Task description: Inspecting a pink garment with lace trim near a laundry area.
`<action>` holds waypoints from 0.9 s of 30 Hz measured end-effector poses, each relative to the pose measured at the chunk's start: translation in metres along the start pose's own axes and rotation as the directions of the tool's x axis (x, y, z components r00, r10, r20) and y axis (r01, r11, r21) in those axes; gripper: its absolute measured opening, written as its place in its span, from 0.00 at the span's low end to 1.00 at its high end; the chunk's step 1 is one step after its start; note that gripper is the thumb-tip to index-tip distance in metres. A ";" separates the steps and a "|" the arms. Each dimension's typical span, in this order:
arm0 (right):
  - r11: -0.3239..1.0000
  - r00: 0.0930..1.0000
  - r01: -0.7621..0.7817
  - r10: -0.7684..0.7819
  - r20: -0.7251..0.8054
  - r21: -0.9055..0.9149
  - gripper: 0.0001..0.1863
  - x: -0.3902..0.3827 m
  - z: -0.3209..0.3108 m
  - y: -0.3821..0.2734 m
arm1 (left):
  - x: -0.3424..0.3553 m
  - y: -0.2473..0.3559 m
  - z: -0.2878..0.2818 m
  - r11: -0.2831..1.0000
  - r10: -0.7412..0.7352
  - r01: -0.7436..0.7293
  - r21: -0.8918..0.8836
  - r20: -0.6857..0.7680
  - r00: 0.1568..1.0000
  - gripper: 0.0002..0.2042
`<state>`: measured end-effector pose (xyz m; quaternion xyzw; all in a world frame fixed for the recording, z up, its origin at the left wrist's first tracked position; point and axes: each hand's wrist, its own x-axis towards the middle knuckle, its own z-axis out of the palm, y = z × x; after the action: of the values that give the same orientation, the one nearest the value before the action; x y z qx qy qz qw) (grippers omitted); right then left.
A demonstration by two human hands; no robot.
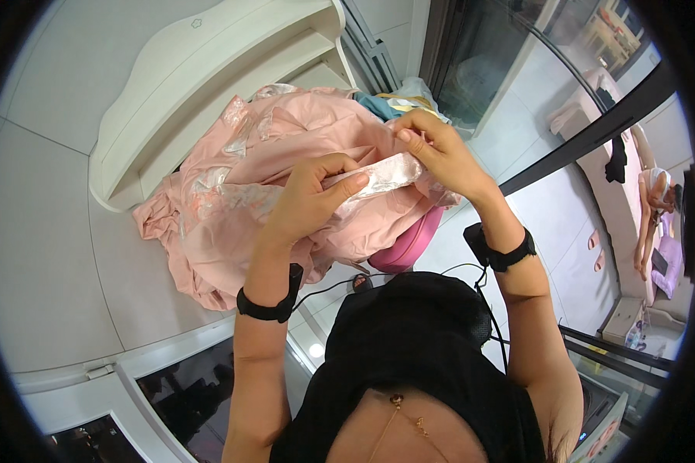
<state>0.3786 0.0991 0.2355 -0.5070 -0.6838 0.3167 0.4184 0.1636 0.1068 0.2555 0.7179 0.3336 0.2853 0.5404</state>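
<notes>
Your left hand point(309, 193) and right hand point(448, 160) each pinch the shiny pale-pink satin band point(392, 176) between them; its crumpled pink cloth point(309, 123) spreads beneath and left of your hands.

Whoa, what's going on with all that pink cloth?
A person is holding a piece of it with both bare hands. The left hand and the right hand each grip a shiny pale strip on the cloth, with a stretch of it showing between them. The rest of the pink cloth is bunched up and wrinkled, beside a white shelf unit.
</notes>
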 end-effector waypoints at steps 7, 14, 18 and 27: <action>0.991 0.914 0.091 -0.122 0.388 0.098 0.10 0.002 0.010 -0.034 | -0.003 -0.006 0.005 0.999 0.043 -0.041 0.035 -0.058 0.997 0.08; 0.942 0.910 -0.037 -0.106 0.400 0.333 0.09 -0.003 0.015 -0.031 | -0.014 0.012 0.002 0.994 -0.033 0.042 0.097 -0.089 0.995 0.09; 0.948 0.903 -0.094 -0.048 0.428 0.304 0.10 -0.010 0.014 -0.030 | -0.020 0.009 0.003 0.992 0.003 0.011 0.127 -0.102 0.995 0.09; 0.985 0.888 0.005 -0.083 0.452 0.171 0.09 -0.032 0.008 -0.015 | -0.042 -0.004 0.010 0.972 -0.052 0.067 0.224 -0.071 0.996 0.07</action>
<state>0.3691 0.0640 0.2370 -0.3661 -0.7458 0.4730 0.2932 0.1450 0.0685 0.2471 0.7547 0.4025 0.2521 0.4526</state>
